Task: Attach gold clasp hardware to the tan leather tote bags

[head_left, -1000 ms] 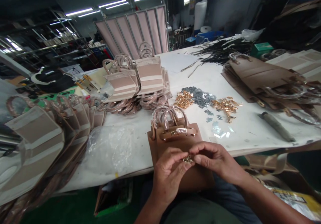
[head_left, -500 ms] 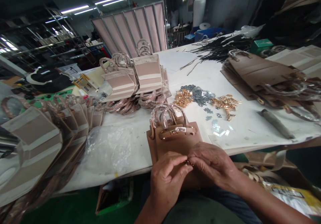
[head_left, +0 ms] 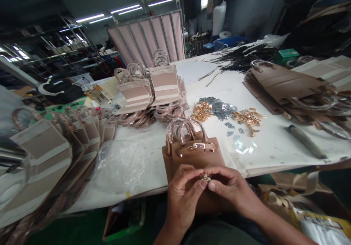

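Between the fingertips of both hands is a small gold metal fitting, too small to make out its exact kind. My left hand pinches it from the left, thumb and forefinger on it. My right hand grips its right side with thumb and fingertips. Just beyond and beneath the hands stands a brown handbag, upright at the table's front edge. Plastic-wrapped handles rise from its top, and a strap with a shiny metal clasp crosses its front.
On the white table lie gold fittings, grey metal plates and more gold pieces. Unfinished bags line the left, others the back. Brown bags and a dark rod lie right. Clear plastic lies left.
The right fingers have opened out from a tight pinch, so more of the gold fitting shows between both hands. The whole view has shifted slightly.
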Demonstrator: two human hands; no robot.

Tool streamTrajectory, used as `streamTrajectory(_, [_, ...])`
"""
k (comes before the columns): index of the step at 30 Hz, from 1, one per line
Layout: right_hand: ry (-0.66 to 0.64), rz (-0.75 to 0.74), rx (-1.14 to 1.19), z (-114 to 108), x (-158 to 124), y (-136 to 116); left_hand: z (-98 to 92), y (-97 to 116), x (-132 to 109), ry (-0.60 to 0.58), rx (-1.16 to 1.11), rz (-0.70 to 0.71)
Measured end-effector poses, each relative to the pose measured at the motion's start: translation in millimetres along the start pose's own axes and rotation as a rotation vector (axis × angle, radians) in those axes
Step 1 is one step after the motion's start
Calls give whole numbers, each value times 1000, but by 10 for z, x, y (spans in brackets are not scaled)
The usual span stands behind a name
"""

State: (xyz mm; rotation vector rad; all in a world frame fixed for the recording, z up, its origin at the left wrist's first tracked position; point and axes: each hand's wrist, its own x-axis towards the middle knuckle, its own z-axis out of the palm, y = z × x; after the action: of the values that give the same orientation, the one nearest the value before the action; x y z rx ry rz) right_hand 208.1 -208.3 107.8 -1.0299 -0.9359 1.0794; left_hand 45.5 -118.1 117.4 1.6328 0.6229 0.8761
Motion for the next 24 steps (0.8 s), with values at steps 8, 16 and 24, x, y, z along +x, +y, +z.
streamTrajectory(8, [168,-60,-247,61,245,90,-255,-241,130,289,501,49])
streamTrajectory(16, [201,-138,-225,321,440,28,-337,-366,259,336,308,-143])
streamTrajectory(24, [-86,-326,-295,230,455,-189,-303,-217,466,153,-116,-222])
